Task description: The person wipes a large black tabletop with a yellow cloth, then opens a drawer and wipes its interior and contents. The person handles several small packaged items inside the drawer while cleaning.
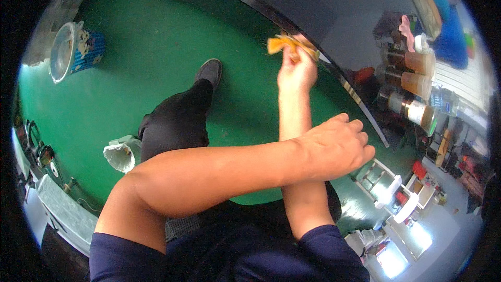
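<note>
My right hand (299,68) reaches forward by the edge of a dark glossy table (313,4). Pinched in its fingers is a crumpled yellow piece (282,43), perhaps cloth or a wrapper; blur hides its exact kind. My left forearm crosses above my right one. On the far right side of it, my left hand (342,145) shows its back, the fingers curled under near the end of the table edge. Its palm is hidden, so whether anything lies inside cannot be seen.
Jars with brown contents (419,62) and a clear plastic bottle (444,100) stand at the right. A blue patterned bin (88,49) with a liner is on the green floor (156,35). A pale open bag (119,156) sits beside my leg. A white rack (377,176) is behind right.
</note>
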A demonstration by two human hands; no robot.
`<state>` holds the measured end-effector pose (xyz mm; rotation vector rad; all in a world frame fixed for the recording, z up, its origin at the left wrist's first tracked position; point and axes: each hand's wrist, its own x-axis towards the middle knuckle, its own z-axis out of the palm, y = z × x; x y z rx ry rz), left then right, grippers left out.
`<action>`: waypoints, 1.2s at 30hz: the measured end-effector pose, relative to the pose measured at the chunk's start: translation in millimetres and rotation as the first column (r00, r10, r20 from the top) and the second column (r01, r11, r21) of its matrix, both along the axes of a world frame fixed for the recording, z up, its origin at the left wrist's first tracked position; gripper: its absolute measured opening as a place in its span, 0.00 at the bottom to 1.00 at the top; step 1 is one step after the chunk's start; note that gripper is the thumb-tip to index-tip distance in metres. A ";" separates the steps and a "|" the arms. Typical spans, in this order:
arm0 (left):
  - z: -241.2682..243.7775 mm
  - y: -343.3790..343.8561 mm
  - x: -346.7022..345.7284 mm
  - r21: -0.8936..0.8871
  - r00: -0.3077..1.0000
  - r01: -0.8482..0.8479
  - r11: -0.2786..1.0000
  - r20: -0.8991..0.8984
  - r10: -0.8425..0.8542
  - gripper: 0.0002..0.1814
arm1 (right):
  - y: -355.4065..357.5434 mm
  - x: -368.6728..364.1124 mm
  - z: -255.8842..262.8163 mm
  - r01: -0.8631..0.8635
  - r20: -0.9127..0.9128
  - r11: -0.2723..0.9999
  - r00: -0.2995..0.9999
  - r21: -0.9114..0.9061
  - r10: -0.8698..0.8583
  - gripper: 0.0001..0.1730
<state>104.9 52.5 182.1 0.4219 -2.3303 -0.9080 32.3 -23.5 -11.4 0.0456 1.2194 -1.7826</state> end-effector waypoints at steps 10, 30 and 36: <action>-3.7 6.3 1.6 -0.005 1.000 -0.025 1.000 -0.014 0.025 0.04 | 16.5 -45.0 -35.4 0.291 -0.041 0.935 0.956 0.201 -0.289 0.21; -11.3 5.7 -1.4 -0.008 0.999 -0.052 0.999 0.008 0.052 0.04 | -0.9 -30.5 -99.4 0.003 0.151 0.974 0.988 0.228 -0.038 0.19; -8.8 1.8 -5.8 0.013 0.996 -0.090 0.996 -0.011 0.090 0.04 | 28.6 -73.9 -115.2 0.178 0.081 0.953 0.976 0.246 -0.203 0.16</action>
